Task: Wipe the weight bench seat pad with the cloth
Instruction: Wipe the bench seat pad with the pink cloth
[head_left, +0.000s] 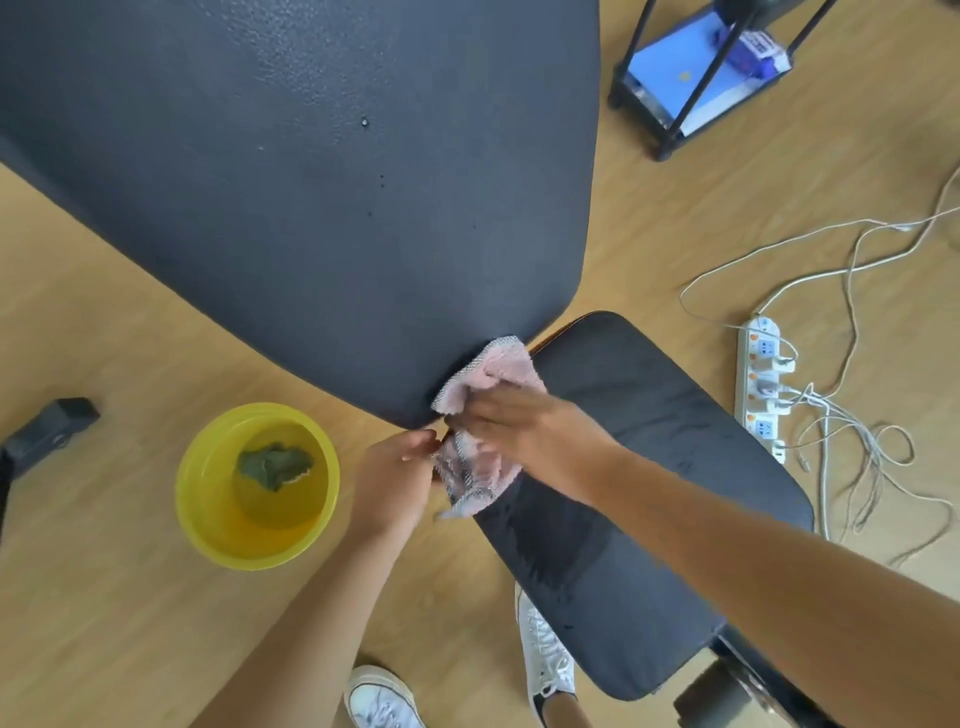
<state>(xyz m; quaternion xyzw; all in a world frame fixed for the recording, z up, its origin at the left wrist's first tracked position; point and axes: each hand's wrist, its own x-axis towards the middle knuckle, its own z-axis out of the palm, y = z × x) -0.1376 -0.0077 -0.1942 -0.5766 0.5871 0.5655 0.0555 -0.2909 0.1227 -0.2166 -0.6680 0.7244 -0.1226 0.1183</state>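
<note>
On the seat pad (649, 493), both hands, right hand (524, 431) and left hand (395, 480), apparently grip the cloth (480, 415).

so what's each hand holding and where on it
Both hold the pink cloth. The right hand presses on its middle, at the seat pad end; the left hand pinches its left edge with the fingers.

Seat pad (639, 499) — cloth (483, 415), floor (104, 597) — basin (257, 486)

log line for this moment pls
step: wiping | right hand: on cloth at seat pad top edge | left hand: pinching cloth corner | pad: wet streaks | basin: on floor, second rag inside
</note>
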